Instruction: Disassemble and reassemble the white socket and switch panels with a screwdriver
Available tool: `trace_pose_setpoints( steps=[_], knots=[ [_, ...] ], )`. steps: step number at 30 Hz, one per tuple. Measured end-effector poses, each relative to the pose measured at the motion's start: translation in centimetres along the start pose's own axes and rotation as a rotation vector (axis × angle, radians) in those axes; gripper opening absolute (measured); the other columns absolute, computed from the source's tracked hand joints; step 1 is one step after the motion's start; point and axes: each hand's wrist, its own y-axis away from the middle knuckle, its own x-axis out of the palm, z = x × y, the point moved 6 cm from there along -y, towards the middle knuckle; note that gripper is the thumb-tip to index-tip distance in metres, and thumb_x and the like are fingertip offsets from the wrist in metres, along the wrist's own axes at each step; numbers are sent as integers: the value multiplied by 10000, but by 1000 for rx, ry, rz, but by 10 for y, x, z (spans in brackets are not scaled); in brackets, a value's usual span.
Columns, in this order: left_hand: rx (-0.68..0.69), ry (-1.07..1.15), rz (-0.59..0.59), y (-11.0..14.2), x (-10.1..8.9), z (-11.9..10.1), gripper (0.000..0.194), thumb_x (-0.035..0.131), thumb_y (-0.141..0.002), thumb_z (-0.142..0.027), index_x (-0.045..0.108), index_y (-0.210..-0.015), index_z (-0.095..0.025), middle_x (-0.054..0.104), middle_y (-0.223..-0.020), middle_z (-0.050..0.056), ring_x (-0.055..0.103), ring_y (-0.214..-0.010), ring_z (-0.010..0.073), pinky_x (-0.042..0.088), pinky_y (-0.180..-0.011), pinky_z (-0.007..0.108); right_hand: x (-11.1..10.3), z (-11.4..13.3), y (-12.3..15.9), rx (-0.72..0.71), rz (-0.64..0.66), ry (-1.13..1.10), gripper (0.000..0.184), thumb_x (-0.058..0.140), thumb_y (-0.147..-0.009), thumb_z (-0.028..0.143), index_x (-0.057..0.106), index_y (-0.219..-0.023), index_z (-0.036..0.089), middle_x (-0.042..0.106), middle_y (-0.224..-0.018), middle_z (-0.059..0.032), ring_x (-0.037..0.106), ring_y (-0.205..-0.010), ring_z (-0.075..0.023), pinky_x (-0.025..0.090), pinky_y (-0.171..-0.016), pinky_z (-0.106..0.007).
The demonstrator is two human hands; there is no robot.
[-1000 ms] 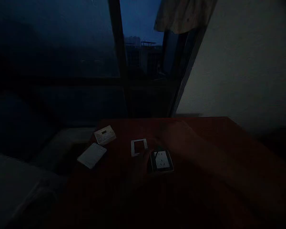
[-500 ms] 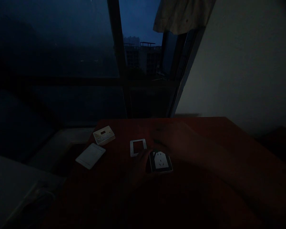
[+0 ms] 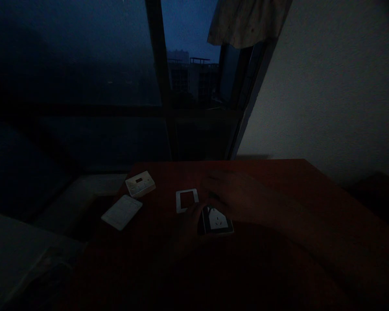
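Head view | left hand (image 3: 191,224) grips socket (image 3: 218,219) edge | right hand (image 3: 230,194) curled above, grip unclear | bare tabletop (image 3: 278,177) rightward

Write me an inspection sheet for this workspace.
Surface: red-brown tabletop, dimly lit.
Things in hand: socket unit, face up, beside a white frame.
Clutter: slotted plate and flat pale plate at left.
Hands: left hand at the socket unit's left side; right hand over its far edge; grips unclear.
Cables: too dark to tell.
Surroundings: window, curtain, pale wall.
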Motion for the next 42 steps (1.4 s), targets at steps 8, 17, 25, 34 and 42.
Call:
trace_pose_setpoints(
  steps=[8, 17, 25, 34, 42],
  knots=[
    [-18, -32, -6, 0, 3, 3, 855, 748, -695, -495, 335, -1396, -233, 433, -1396, 130, 440, -1252, 336, 392, -1017, 484, 9, 2, -2, 74, -73, 85, 179, 557, -899, 324, 577, -999, 177, 621, -974, -62, 582, -726, -166, 303, -523, -272],
    [-31, -29, 15, 0, 4, 3, 837, 753, -698, -441, 337, -1395, -239, 392, -1438, 129, 402, -1293, 333, 362, -1045, 498, 16, -8, 3, 316, -130, 108, 193, 476, -927, 305, 605, -971, 168, 627, -889, -70, 560, -637, -147, 282, -497, -258],
    [-38, -16, 19, 1, 4, 5, 832, 741, -706, -487, 339, -1392, -241, 405, -1422, 126, 398, -1292, 337, 354, -1047, 508, 11, -19, 15, 293, -233, -28, 157, 574, -871, 332, 645, -925, 203, 655, -909, -43, 597, -697, -162, 338, -529, -256],
    [-81, -19, 20, 4, 4, 7, 843, 760, -692, -464, 362, -1393, -220, 394, -1433, 128, 385, -1304, 321, 343, -1068, 478, 135, -114, 120, 1073, -743, -1431, 388, 837, -541, 458, 608, -700, 188, 642, -719, 3, 621, -664, -158, 509, -618, -280],
    [-107, -15, 34, 4, 5, 11, 871, 780, -676, -437, 350, -1404, -227, 377, -1444, 131, 371, -1315, 327, 339, -1069, 491, 194, -93, 107, 1039, -655, -1794, 388, 791, -635, 359, 637, -957, 208, 671, -778, 0, 622, -640, -124, 503, -592, -241]
  ],
)
